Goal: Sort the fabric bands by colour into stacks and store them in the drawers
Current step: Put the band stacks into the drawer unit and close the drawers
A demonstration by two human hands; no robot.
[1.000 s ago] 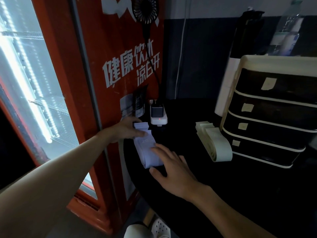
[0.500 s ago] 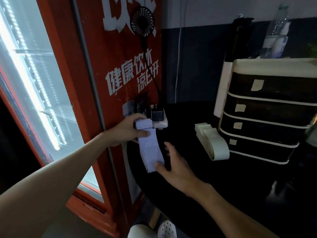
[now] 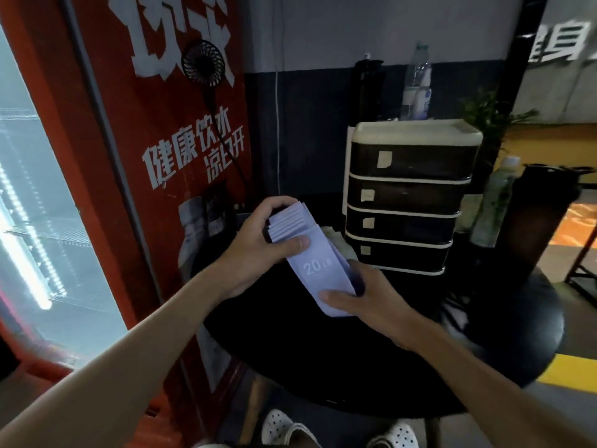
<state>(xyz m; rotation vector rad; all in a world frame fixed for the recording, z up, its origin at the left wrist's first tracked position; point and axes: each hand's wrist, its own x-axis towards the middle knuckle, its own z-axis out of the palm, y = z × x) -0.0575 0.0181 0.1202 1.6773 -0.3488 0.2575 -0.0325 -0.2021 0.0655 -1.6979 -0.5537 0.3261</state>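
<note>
Lilac band stack [image 3: 319, 273] held just left of drawer unit [image 3: 407, 202], drawers all closed. Left hand [image 3: 258, 244] grips far end, right hand [image 3: 371, 302] pinches near end. Storing step, I'd say; next needs one hand freed to pull a drawer.

The drawer unit [image 3: 407, 202] stands on the table [image 3: 484, 334], right of the fridge [image 3: 106, 189].

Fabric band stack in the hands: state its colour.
Pale lilac fabric band stack, head view.
</note>
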